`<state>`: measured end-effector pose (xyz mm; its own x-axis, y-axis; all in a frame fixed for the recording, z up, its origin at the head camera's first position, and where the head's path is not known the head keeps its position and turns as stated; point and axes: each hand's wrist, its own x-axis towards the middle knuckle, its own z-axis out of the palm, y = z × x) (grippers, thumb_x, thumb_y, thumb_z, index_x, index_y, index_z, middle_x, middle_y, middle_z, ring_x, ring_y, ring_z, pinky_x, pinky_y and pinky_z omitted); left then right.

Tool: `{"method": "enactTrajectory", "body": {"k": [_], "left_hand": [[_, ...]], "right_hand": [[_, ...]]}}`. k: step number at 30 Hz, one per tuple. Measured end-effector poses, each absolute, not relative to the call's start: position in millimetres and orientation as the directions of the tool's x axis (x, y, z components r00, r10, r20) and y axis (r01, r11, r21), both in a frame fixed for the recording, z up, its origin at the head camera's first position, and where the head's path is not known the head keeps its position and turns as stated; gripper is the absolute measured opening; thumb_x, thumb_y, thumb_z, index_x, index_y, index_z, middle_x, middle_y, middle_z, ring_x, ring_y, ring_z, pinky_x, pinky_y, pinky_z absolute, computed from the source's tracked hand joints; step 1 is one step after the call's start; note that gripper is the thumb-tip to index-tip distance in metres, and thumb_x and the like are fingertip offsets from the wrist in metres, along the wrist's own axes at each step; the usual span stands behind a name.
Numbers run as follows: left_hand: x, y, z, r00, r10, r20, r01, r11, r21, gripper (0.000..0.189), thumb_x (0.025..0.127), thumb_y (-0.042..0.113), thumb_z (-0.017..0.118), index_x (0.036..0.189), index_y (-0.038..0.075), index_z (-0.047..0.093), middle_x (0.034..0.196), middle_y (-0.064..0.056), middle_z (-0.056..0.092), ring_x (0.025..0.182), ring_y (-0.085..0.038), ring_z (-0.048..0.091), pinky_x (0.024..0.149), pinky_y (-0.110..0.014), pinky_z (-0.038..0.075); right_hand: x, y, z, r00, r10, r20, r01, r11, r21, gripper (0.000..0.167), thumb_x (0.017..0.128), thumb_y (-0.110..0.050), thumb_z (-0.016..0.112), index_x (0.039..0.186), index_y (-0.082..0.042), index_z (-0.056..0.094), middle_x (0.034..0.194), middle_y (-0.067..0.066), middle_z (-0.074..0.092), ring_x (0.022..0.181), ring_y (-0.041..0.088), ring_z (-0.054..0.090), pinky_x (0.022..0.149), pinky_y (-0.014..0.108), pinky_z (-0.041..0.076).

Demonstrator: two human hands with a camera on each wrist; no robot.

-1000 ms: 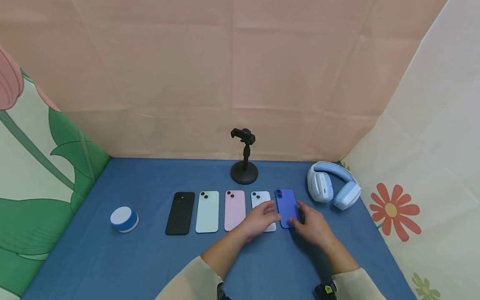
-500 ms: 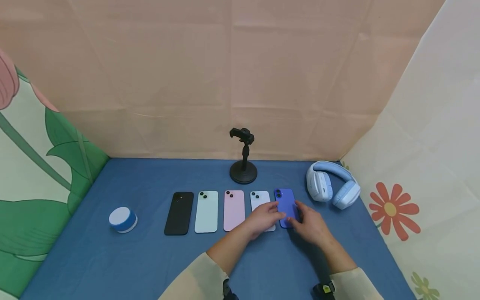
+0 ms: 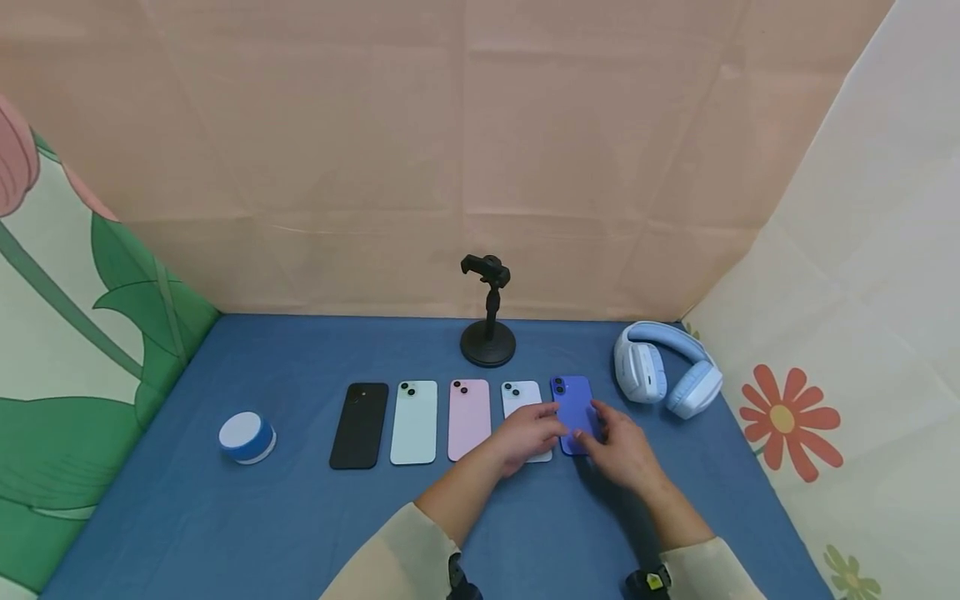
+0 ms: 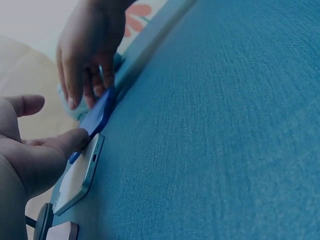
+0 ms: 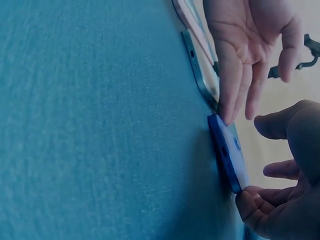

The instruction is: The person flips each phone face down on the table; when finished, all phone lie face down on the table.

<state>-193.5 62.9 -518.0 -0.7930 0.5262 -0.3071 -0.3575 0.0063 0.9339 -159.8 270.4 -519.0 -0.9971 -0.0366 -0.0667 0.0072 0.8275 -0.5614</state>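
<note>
A purple-blue phone (image 3: 576,408) lies back up at the right end of a row of phones. My right hand (image 3: 624,450) touches its right edge with its fingertips, the thumb apart above it in the right wrist view. From the other side my left hand (image 3: 523,437) reaches over a pale white phone (image 3: 521,393); its extended fingers touch the purple phone's left edge (image 5: 217,122). Part of the white phone is hidden under that hand. To the left lie a pink phone (image 3: 468,417), a pale green phone (image 3: 414,423) and a black phone (image 3: 360,427).
Behind the row stands a black phone stand (image 3: 488,342) with a round base. Light-blue headphones (image 3: 667,367) rest at the back right. A blue and white round container (image 3: 248,437) is on the left of the blue tablecloth (image 3: 300,525). Cloth walls border the back and sides.
My left hand has moved slightly right, so its fingers now reach the purple phone's left edge. The right hand stays at the right edge. The other phones have not moved.
</note>
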Motion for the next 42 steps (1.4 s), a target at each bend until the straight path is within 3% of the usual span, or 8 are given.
{"method": "enactTrajectory", "body": {"k": [8,19,33,42], "left_hand": [[-198,63,-519,-0.783,0.528,-0.328,-0.387,-0.002,0.922,0.059,0.099,0.013,0.066,0.153,-0.002,0.047,0.157,-0.018,0.047,0.135,-0.025,0.055,0.110,-0.042,0.049],[-205,65,-520,-0.764,0.541,-0.350,-0.439,-0.039,0.898,0.055,0.098,0.008,0.065,0.149,-0.006,0.050,0.154,-0.017,0.051,0.125,-0.023,0.060,0.110,-0.044,0.049],[-211,57,-514,-0.736,0.580,-0.349,-0.470,-0.067,0.880,0.049,0.101,0.005,0.061,0.148,-0.006,0.052,0.152,-0.017,0.053,0.136,-0.033,0.055,0.111,-0.046,0.047],[-208,51,-498,-0.723,0.618,-0.309,-0.448,-0.080,0.890,0.052,0.104,0.010,0.059,0.153,-0.003,0.046,0.152,-0.019,0.053,0.133,-0.027,0.058,0.113,-0.048,0.045]], "right_hand": [[-158,266,-508,-0.999,-0.038,-0.009,-0.026,0.817,-0.576,0.068,0.099,-0.036,0.069,0.154,-0.003,0.046,0.143,0.026,0.057,0.118,0.041,0.065,0.098,0.060,0.054],[-155,260,-499,-0.993,-0.044,0.107,-0.096,0.825,-0.556,0.066,0.097,-0.031,0.074,0.150,-0.001,0.050,0.137,0.026,0.062,0.110,0.040,0.067,0.092,0.059,0.055],[-155,251,-493,-0.986,-0.028,0.163,-0.123,0.782,-0.611,0.059,0.094,-0.021,0.077,0.146,-0.003,0.056,0.128,0.021,0.066,0.095,0.029,0.069,0.081,0.049,0.059],[-157,241,-490,-0.984,-0.032,0.176,-0.139,0.755,-0.640,0.057,0.094,-0.019,0.077,0.145,-0.004,0.057,0.127,0.014,0.069,0.089,0.022,0.067,0.076,0.040,0.059]]}}
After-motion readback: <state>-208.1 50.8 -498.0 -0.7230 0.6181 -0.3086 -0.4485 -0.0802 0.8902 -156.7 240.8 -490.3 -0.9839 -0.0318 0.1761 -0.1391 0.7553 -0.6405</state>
